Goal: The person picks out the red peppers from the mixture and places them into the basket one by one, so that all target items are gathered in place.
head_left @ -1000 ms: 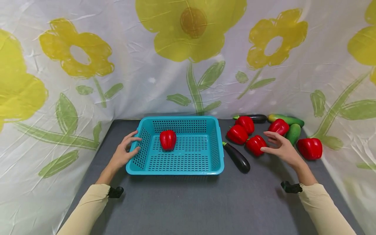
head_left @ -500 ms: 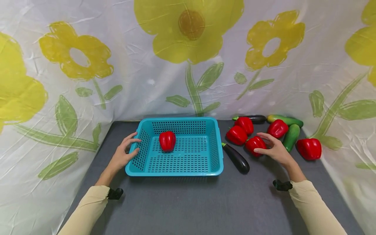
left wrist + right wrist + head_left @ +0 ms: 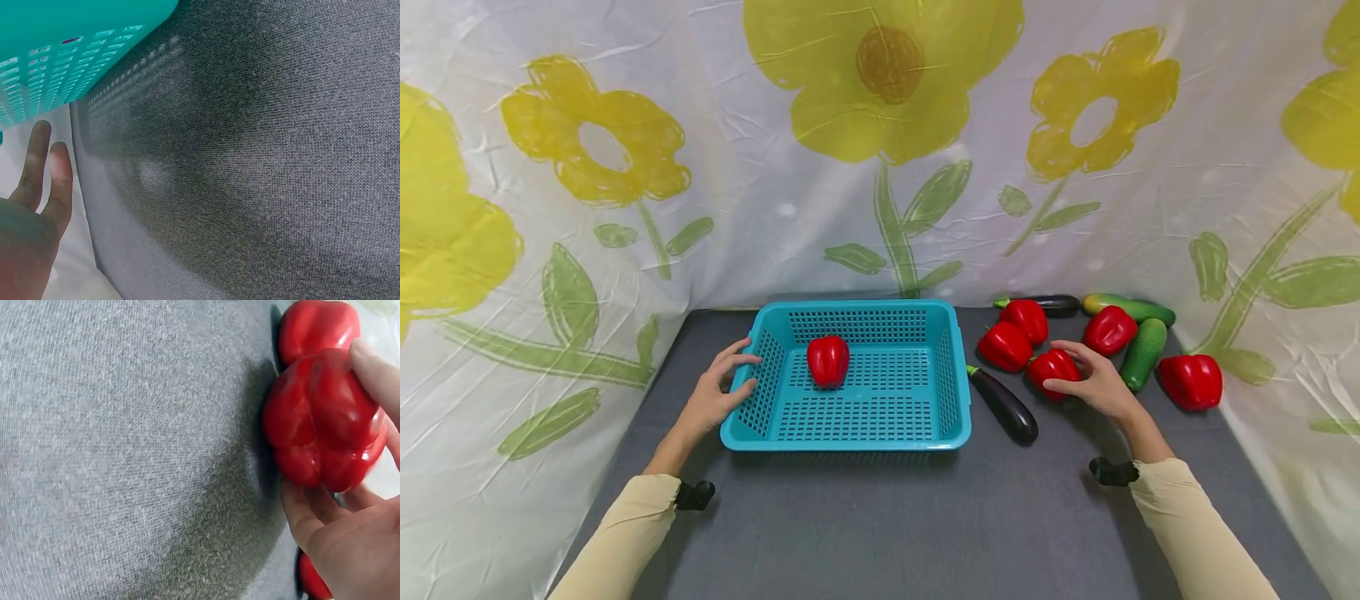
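My right hand (image 3: 1099, 383) has its thumb and fingers around a red bell pepper (image 3: 1051, 371) on the right half of the table. In the right wrist view the thumb lies on one side of that bell pepper (image 3: 322, 415) and the fingers on the other. At the left rim of a blue plastic basket (image 3: 842, 445) is my left hand (image 3: 713, 393), fingertips right at the edge. Extended fingers of the left hand (image 3: 39, 206) show beside the perforated basket wall (image 3: 69, 69) in the left wrist view. Another red bell pepper (image 3: 828, 362) lies inside the basket.
Beside the basket lies an eggplant (image 3: 1004, 406); a second eggplant (image 3: 1051, 304) is at the back. Red bell peppers (image 3: 1004, 346) cluster near the right hand, with one bell pepper (image 3: 1191, 382) at the far right. A cucumber (image 3: 1144, 354) and a yellow-green vegetable (image 3: 1131, 307) lie behind.
My right hand has moved left onto the nearest red bell pepper and its fingers have come around it. The left hand stays at the basket rim.
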`<control>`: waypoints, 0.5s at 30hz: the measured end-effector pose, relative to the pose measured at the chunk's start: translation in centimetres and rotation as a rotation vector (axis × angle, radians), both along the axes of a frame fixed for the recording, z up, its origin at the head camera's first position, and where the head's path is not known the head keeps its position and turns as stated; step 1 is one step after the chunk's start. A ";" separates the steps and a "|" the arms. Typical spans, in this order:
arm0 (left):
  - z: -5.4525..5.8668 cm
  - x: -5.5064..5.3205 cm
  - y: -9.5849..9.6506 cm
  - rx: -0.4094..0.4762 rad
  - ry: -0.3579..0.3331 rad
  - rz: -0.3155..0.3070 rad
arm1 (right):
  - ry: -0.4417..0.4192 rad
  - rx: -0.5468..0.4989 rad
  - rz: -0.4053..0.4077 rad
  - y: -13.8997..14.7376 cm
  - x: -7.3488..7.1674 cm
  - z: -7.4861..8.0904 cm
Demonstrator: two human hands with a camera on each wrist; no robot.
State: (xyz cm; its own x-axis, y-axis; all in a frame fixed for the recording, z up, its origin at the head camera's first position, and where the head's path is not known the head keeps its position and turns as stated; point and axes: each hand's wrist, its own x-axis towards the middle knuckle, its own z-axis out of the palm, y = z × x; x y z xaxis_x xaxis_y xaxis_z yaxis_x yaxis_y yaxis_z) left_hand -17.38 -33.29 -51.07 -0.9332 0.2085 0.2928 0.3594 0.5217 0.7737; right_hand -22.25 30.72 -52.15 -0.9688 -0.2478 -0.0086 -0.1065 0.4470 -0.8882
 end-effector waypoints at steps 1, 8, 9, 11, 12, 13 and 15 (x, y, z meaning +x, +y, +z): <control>0.0 0.0 0.0 -0.001 0.001 0.001 | -0.001 0.002 0.001 -0.1 0.0 0.2; 0.0 -0.1 -0.1 0.010 0.010 -0.014 | -0.022 -0.029 0.003 -0.9 1.0 2.5; 0.0 -0.1 0.0 0.010 0.010 -0.014 | -0.023 -0.030 0.001 -0.9 1.0 2.5; 0.0 -0.1 0.0 0.006 0.007 -0.011 | -0.017 -0.026 -0.004 -0.8 1.0 2.1; 0.0 0.0 0.0 0.006 0.003 -0.009 | -0.013 -0.022 -0.007 -0.6 0.9 1.8; 0.0 0.0 0.0 0.004 -0.001 -0.006 | -0.010 -0.020 -0.014 -0.5 0.8 1.5; 0.0 0.0 0.0 0.002 -0.007 -0.002 | -0.003 -0.009 -0.026 -0.1 0.7 0.9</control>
State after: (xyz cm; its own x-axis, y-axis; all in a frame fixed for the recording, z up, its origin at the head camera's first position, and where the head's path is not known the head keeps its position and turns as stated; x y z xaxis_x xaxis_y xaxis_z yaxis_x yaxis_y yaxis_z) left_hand -17.35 -33.28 -51.02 -0.9348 0.2098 0.2866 0.3549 0.5195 0.7773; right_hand -21.59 30.57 -51.29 -0.9748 -0.2229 -0.0092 -0.0927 0.4420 -0.8922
